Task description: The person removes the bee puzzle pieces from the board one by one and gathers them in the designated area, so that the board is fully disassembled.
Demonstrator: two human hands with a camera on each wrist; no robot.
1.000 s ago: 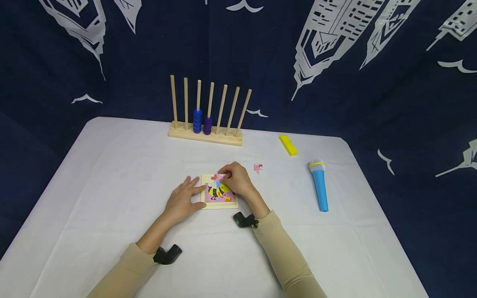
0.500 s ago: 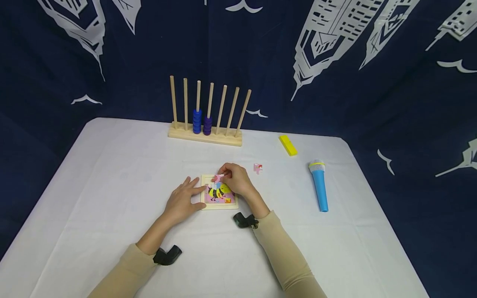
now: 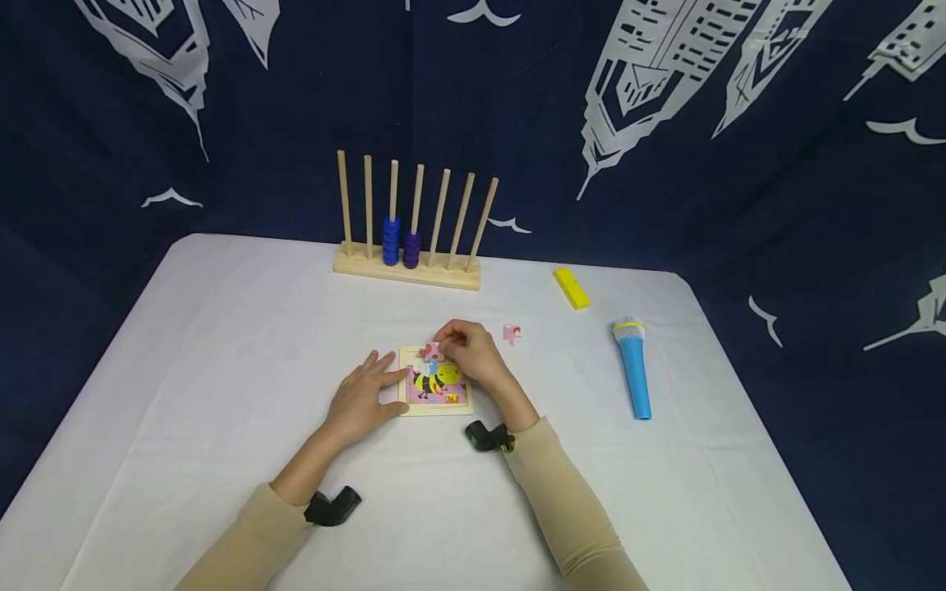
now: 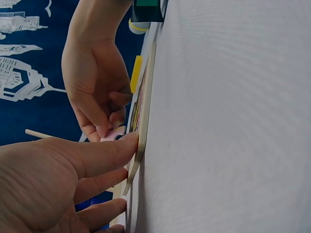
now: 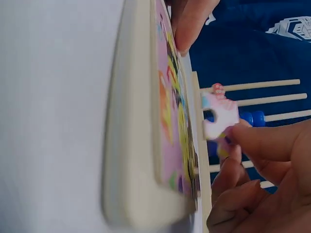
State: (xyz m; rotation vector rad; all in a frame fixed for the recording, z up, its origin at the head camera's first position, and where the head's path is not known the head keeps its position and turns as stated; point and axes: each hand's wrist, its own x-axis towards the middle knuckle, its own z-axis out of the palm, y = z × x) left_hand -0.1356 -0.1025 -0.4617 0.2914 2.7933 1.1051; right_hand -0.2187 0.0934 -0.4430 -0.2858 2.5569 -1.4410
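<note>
A wooden jigsaw puzzle [image 3: 436, 384] with a yellow-and-black bee picture lies in a pale frame on the table. My left hand [image 3: 362, 394] is spread at its left side, with thumb and index finger touching the frame's edge. Between thumb and fingertips, my right hand [image 3: 473, 353] pinches a pink puzzle piece [image 5: 221, 116], tilted up over the upper part of the board. Its rounded notch and a red spotted detail show in the right wrist view. Another pink puzzle piece [image 3: 512, 334] lies loose to the right of the board.
Behind the board stands a wooden peg rack [image 3: 406, 275] with blue and purple rings on two pegs. A yellow block [image 3: 572, 288] and a blue toy microphone [image 3: 633, 369] lie to the right. A dark printed cloth [image 3: 517, 98] hangs behind the table.
The pinched puzzle piece has been lifted and tilted slightly at the board's top edge, and my right hand has shifted a little. My left hand has stayed in place.
</note>
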